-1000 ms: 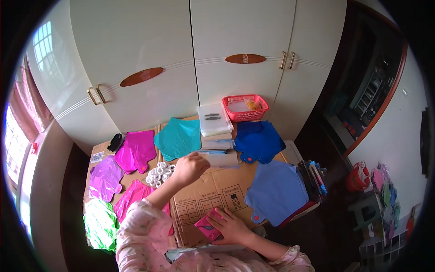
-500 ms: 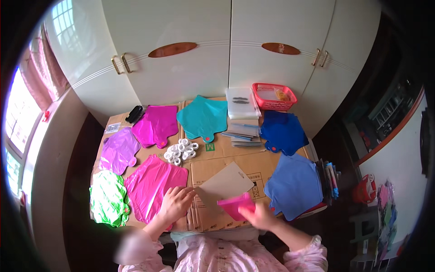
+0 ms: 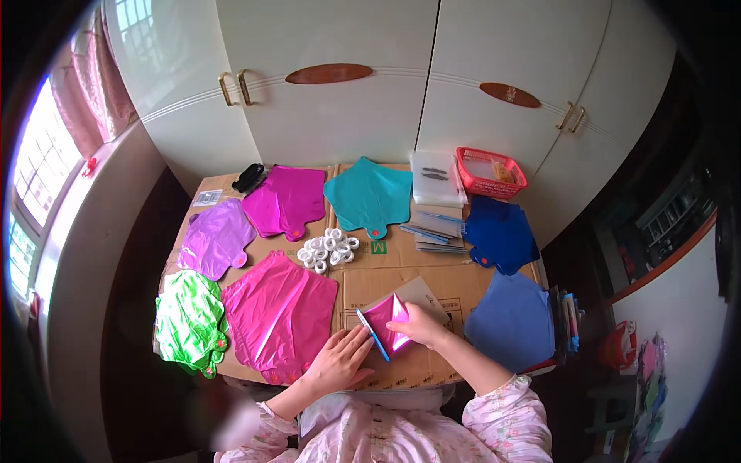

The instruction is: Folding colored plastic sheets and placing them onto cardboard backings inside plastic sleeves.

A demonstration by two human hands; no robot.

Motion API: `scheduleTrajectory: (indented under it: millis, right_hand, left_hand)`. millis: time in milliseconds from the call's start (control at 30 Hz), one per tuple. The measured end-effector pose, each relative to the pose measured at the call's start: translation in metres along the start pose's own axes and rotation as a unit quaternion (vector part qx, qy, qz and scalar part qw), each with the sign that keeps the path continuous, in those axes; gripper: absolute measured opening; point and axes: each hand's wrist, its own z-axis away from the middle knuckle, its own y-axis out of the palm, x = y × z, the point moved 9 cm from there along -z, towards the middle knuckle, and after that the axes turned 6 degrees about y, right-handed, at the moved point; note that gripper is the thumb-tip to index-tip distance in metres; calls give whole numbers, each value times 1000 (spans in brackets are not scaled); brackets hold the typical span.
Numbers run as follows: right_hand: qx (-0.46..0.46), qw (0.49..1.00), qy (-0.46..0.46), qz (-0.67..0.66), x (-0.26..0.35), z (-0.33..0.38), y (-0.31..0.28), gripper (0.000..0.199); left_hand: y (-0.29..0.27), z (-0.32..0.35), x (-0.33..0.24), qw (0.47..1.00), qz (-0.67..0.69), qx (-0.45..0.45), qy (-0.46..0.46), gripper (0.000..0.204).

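Observation:
My right hand is closed on a folded pink foil sheet, thumb over its right side, near the table's front. My left hand lies flat with fingers stretched, its tips by the sheet's left edge. Along that edge slants a thin blue strip; whether it is fixed to the foil I cannot tell. A beige card lies partly hidden beneath the foil and right hand. Left of my hands spreads a stack of pink star-shaped foil sheets, which look like flat foil balloons.
Similar stacks surround the work spot: green, lilac, magenta, teal, dark blue and light blue. White rings, grey cards, clear bags and a red basket stand farther back.
My right hand has brought the pink foil left over the card. My left hand has moved right, beside it. The blue strip now shows at the foil's edge. The whole view has shifted slightly.

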Motion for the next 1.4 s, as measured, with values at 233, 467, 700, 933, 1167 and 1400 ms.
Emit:
scheduleTrajectory:
  millis: [233,467,700,933,1167,1400]
  right_hand:
    - [-23,999,-28,26,-13,-9,-2,34]
    - [-63,965,-13,253,0,-7,-5,51]
    - [-116,871,-213,427,64,21,-15,50]
    - [-4,749,-343,566,43,15,-13,63]
    - [50,747,-324,579,35,9,-15,75]
    - [76,738,-322,589,38,10,-13,95]
  left_hand:
    - [8,-4,-2,1000,-3,24,-3,63]
    - [6,-11,-3,999,-2,45,20,63]
    - [3,-18,-4,997,8,53,52,64]
    - [7,-18,-2,996,2,69,60,64]
    - [10,-19,1,994,-3,97,56,59]
    - [11,-19,2,993,-5,99,61,61]
